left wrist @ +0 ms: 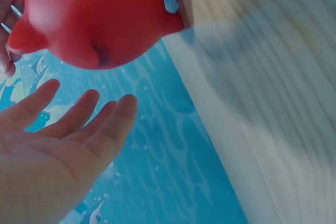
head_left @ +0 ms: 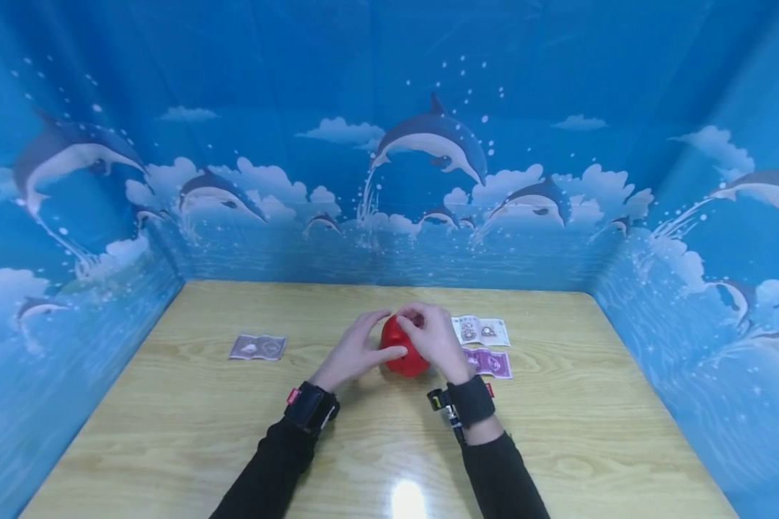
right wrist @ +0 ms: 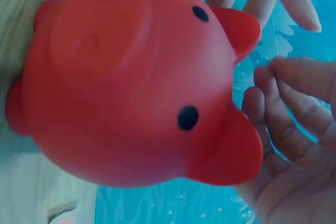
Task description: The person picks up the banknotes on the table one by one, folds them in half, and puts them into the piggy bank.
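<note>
A red piggy bank (head_left: pixel 405 358) stands upright on the table, its snout toward the person. In the right wrist view its eyes and ears show on the red head (right wrist: pixel 142 77). My left hand (head_left: pixel 357 351) is at its left side, thumb and fingers spread; the fingers (left wrist: pixel 107 121) look apart from the bank in the left wrist view. Above and behind the ears, my right hand (head_left: pixel 433 337) has curled fingers, with the thumb tip against the forefinger (right wrist: pixel 265 80). Whether something thin sits between those tips is hidden.
A grey banknote (head_left: pixel 257 347) lies to the left on the wooden table (head_left: pixel 188 425). Right of the bank are a whitish banknote (head_left: pixel 487 331) and a purple banknote (head_left: pixel 492 362), both partly behind the right hand. A blue dolphin-print curtain (head_left: pixel 337 267) surrounds the table's back and sides.
</note>
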Demonstrator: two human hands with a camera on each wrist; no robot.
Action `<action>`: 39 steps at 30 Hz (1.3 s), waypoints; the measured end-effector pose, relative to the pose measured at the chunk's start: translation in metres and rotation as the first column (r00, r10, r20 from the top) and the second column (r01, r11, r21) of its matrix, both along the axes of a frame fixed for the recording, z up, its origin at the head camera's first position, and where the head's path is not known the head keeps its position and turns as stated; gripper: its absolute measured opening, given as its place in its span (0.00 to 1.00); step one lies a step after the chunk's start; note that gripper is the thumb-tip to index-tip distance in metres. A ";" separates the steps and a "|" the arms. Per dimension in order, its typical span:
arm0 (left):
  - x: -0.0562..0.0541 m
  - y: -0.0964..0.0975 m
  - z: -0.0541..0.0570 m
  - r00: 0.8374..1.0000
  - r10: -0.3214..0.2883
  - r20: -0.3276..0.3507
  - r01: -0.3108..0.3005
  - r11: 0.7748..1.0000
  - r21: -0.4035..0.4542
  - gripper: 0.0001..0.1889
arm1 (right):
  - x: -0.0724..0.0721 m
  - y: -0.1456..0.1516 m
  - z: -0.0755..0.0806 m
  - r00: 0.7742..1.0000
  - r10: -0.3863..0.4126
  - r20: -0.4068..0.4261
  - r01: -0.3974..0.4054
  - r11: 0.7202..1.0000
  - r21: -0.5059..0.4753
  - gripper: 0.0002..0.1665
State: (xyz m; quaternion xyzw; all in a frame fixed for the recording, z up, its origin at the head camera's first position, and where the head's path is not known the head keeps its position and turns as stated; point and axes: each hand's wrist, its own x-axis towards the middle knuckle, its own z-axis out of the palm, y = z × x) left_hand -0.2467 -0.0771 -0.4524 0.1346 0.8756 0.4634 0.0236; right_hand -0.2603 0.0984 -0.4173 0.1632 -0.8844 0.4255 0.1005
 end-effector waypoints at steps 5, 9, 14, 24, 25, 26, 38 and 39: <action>0.004 -0.013 0.000 1.000 -0.001 -0.014 0.001 1.000 -0.005 0.45 | 0.002 -0.006 -0.002 0.999 0.020 -0.031 -0.019 1.000 0.024 0.06; 0.007 -0.023 0.001 1.000 -0.014 -0.012 0.014 1.000 -0.018 0.42 | 0.005 -0.011 -0.003 0.996 0.040 -0.078 -0.038 0.999 0.026 0.06; 0.012 -0.038 -0.002 0.999 -0.037 -0.019 0.035 0.997 -0.067 0.41 | 0.009 -0.019 -0.004 0.985 0.109 -0.134 -0.101 0.993 0.063 0.07; 0.017 -0.074 -0.008 1.000 0.026 0.008 -0.025 0.997 -0.072 0.31 | 0.018 -0.036 -0.012 0.948 0.234 -0.216 -0.219 0.971 0.091 0.07; 0.016 -0.076 -0.009 0.999 0.033 -0.002 -0.033 0.996 -0.083 0.30 | 0.019 -0.038 -0.013 0.946 0.244 -0.215 -0.228 0.969 0.097 0.07; 0.015 -0.078 -0.009 0.999 0.039 -0.013 -0.041 0.995 -0.092 0.29 | 0.020 -0.039 -0.014 0.944 0.252 -0.212 -0.235 0.967 0.102 0.07; 0.010 -0.105 -0.007 0.988 0.135 -0.078 -0.150 0.962 -0.229 0.24 | 0.028 -0.057 -0.023 0.942 0.328 -0.071 -0.305 0.925 0.225 0.09; 0.010 -0.109 -0.007 0.985 0.150 -0.087 -0.167 0.952 -0.256 0.24 | 0.028 -0.057 -0.024 0.942 0.334 -0.042 -0.316 0.920 0.233 0.09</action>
